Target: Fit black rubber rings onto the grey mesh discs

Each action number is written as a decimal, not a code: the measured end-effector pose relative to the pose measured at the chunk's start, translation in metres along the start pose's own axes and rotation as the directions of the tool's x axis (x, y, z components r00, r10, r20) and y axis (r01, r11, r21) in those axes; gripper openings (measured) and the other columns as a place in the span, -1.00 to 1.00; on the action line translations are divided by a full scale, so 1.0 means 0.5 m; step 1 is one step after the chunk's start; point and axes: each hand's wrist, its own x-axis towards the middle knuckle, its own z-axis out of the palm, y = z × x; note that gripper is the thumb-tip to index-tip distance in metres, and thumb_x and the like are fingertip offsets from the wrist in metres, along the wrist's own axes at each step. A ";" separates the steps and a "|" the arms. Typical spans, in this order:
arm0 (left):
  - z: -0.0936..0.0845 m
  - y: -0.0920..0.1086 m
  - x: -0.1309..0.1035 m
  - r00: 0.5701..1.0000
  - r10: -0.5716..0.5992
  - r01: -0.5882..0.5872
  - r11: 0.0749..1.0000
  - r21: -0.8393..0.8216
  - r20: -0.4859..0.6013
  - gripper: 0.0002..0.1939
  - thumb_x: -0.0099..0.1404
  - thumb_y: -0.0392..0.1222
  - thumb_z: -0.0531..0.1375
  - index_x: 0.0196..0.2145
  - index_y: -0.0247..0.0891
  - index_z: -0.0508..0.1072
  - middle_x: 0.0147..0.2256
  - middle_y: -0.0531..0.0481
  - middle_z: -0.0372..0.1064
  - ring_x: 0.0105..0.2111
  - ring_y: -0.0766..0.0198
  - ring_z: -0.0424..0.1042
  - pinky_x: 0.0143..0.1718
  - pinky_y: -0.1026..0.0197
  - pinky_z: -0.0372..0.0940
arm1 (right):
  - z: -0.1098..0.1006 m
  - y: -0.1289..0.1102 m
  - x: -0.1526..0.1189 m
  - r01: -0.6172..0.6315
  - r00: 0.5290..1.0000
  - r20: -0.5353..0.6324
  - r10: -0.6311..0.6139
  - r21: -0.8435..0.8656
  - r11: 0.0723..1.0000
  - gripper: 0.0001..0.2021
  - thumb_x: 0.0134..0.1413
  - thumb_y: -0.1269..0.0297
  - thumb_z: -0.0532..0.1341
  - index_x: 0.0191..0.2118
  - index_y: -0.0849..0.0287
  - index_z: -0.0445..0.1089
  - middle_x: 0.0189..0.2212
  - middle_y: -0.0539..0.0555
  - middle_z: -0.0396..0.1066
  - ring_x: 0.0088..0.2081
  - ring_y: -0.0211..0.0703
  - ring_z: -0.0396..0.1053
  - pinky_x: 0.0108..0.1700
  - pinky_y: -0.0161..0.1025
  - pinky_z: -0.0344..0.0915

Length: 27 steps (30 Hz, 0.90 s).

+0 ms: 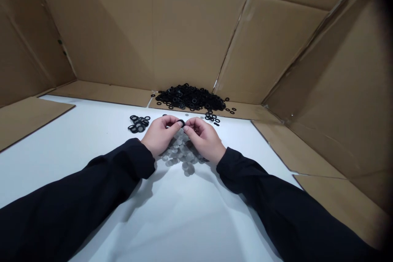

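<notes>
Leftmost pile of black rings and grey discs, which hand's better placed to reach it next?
Left hand, probably: it's nearer that pile, with the right hand farther across. Both pinch a black ring now.

The forearms (101, 184) are angled inward and forward. The left hand (161, 134) and right hand (205, 138) are held nearly together, with thumbs (190, 132) pressed toward curled fingers (196, 122).
</notes>
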 end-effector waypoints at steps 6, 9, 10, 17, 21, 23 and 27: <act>0.001 0.002 -0.003 0.998 0.066 -0.069 0.983 0.168 0.023 -0.86 0.18 -0.15 0.19 -0.37 -0.29 0.38 -0.43 0.08 0.29 -0.48 0.36 0.21 -0.38 0.27 0.17 | -0.006 -0.007 0.001 0.036 0.999 -0.005 -0.037 -0.145 0.989 -0.89 0.17 0.24 0.15 -0.30 0.16 0.33 -0.44 -0.01 0.33 -0.43 -0.25 0.25 -0.34 -0.29 0.21; -0.004 0.004 -0.003 0.983 0.181 -0.178 0.918 0.355 0.026 -0.93 0.18 -0.23 0.17 -0.40 -0.28 0.40 -0.38 0.03 0.34 -0.40 0.31 0.27 -0.29 0.24 0.20 | -0.012 -0.013 0.001 0.118 0.993 0.039 -0.111 -0.255 0.960 -0.92 0.13 0.30 0.15 -0.34 0.16 0.34 -0.46 -0.02 0.31 -0.42 -0.24 0.24 -0.33 -0.29 0.18; -0.006 0.005 -0.002 0.974 0.221 -0.221 0.893 0.393 0.045 -0.94 0.18 -0.25 0.16 -0.41 -0.28 0.40 -0.36 0.02 0.34 -0.37 0.30 0.29 -0.26 0.23 0.20 | -0.013 -0.015 0.001 0.135 0.991 0.054 -0.125 -0.278 0.951 -0.92 0.13 0.31 0.15 -0.36 0.16 0.33 -0.47 -0.02 0.30 -0.41 -0.24 0.23 -0.33 -0.29 0.17; -0.005 0.004 -0.005 0.971 0.211 -0.237 0.885 0.402 0.110 -0.87 0.26 -0.20 0.08 -0.40 -0.26 0.37 -0.37 0.02 0.33 -0.33 0.26 0.29 -0.22 0.21 0.20 | -0.015 -0.023 0.004 0.099 0.995 0.050 -0.090 -0.202 0.974 -0.90 0.12 0.32 0.13 -0.41 0.16 0.26 -0.50 -0.06 0.22 -0.44 -0.28 0.16 -0.36 -0.31 0.13; 0.002 0.002 -0.009 0.989 0.125 -0.142 0.957 0.254 0.081 -0.82 0.28 -0.11 0.09 -0.35 -0.27 0.38 -0.39 0.04 0.32 -0.36 0.28 0.27 -0.28 0.23 0.20 | -0.012 -0.020 0.004 0.092 0.995 0.046 -0.085 -0.162 0.983 -0.90 0.11 0.32 0.14 -0.41 0.16 0.26 -0.50 -0.06 0.20 -0.45 -0.27 0.15 -0.35 -0.30 0.15; 0.005 0.001 -0.009 0.993 0.090 -0.101 0.984 0.146 0.081 -0.80 0.27 -0.08 0.10 -0.36 -0.27 0.37 -0.42 0.06 0.30 -0.39 0.30 0.26 -0.31 0.25 0.19 | -0.009 -0.018 0.002 0.066 0.997 0.037 -0.062 -0.117 0.991 -0.89 0.14 0.28 0.14 -0.39 0.15 0.26 -0.50 -0.06 0.20 -0.45 -0.27 0.15 -0.36 -0.30 0.16; 0.006 0.002 -0.006 0.993 0.069 -0.074 0.996 0.054 0.100 -0.78 0.25 -0.05 0.14 -0.39 -0.28 0.36 -0.47 0.09 0.25 -0.46 0.35 0.20 -0.38 0.29 0.16 | -0.005 -0.012 -0.003 0.007 1.000 0.005 -0.007 -0.036 0.999 -0.87 0.20 0.20 0.12 -0.31 0.14 0.27 -0.46 -0.03 0.26 -0.45 -0.25 0.20 -0.38 -0.29 0.19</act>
